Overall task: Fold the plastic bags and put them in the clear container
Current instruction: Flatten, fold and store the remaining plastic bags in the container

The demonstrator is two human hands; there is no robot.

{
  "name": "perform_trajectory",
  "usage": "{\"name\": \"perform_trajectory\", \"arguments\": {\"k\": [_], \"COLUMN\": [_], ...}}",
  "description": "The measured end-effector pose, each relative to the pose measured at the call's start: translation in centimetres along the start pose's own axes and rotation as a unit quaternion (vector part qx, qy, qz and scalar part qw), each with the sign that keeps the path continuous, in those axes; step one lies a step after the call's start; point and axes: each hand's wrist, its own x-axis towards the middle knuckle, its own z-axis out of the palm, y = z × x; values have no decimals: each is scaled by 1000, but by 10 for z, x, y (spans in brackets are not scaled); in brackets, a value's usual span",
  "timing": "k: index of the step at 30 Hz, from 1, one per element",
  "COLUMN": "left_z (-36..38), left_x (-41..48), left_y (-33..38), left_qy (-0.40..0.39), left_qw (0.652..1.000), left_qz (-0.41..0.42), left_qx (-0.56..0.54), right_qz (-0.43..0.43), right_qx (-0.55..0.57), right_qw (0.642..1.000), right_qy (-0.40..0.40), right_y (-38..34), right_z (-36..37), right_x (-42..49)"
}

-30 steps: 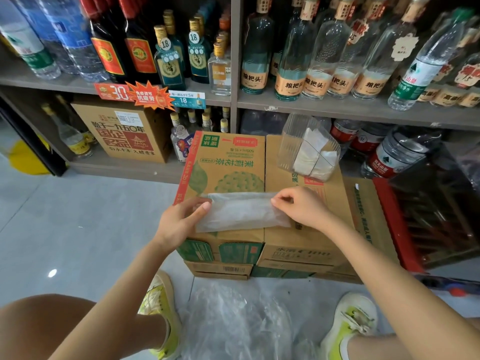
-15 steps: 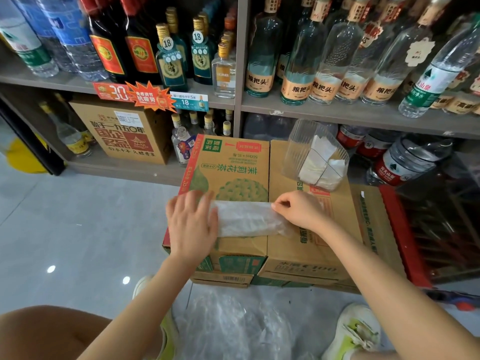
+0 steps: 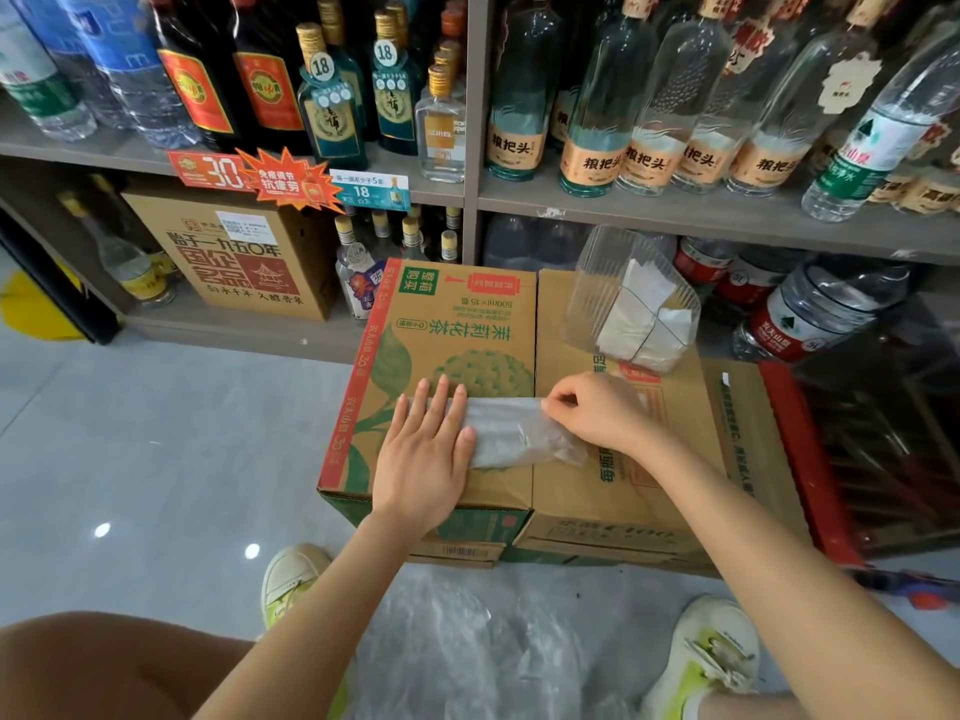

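Left hand (image 3: 423, 454) now flat — atop bag (image 3: 514, 433)

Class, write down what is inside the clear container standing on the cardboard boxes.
Inside the clear container, folded white plastic bags show through its wall, leaning together. Their number cannot be counted, since they overlap and hide one another and the container's bottom.

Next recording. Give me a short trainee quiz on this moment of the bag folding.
1. True or false: the left hand lies flat, fingers straight, on the plastic bag.
2. Which hand pinches the bag's edge? A: left hand. B: right hand.
3. Fill in: the clear container on the cardboard box holds ___ bags.
Key: 1 true; 2 B; 3 folded.
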Motion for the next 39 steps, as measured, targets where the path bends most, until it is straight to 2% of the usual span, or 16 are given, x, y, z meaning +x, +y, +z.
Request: {"name": "perform_trajectory", "arguments": {"k": [2,6,7,9,12,16,22,24,26,28,30,32,34,37,39], "left_z": [1,3,3,1,0,1,1,1,0,-1,-3,-6,-10,-20,-24], "left_x": [1,3,3,2,1,1,2,1,2,2,2,3,2,-4,-12], "left_y": [0,1,1,1,0,-1,1,2,2,1,0,-1,-2,-7,-16], "left_qy": [-18,-40,-41,-43,-47,-48,-48,-50,-50,-56,-58,-56,-44,9,65], "left_qw": [1000,998,998,998,998,998,997,997,996,996,997,998,998,979,977], "left_qz": [-3,-9,-10,-6,-4,-2,-2,-3,-3,-1,-2,-7,-9,-10,44], "left_qx": [20,42,44,44,43,51,63,63,67,68,55,21,-51,-204,-201], "right_qz": [10,-29,-58,-111,-105,-66,95,115,72,-38,-162,-225,-238,-234,-227], "right_qx": [-22,-127,-123,-131,-150,-132,-176,-165,-157,-146,-165,-164,-129,-94,-82], "right_qw": [1000,973,969,974,983,989,979,979,981,979,957,935,929,934,936], "right_qy": [7,192,206,145,33,19,26,31,90,140,176,221,253,254,256], "right_y": [0,-18,-30,-53,-55,-21,87,94,74,42,23,18,17,15,15], "right_z": [-8,-5,2,23,53,61,31,23,23,29,42,52,56,58,58], "right_x": [-3,-21,-26,-31,-31,-38,-68,-76,-79,-78,-71,-62,-55,-57,-63]}}
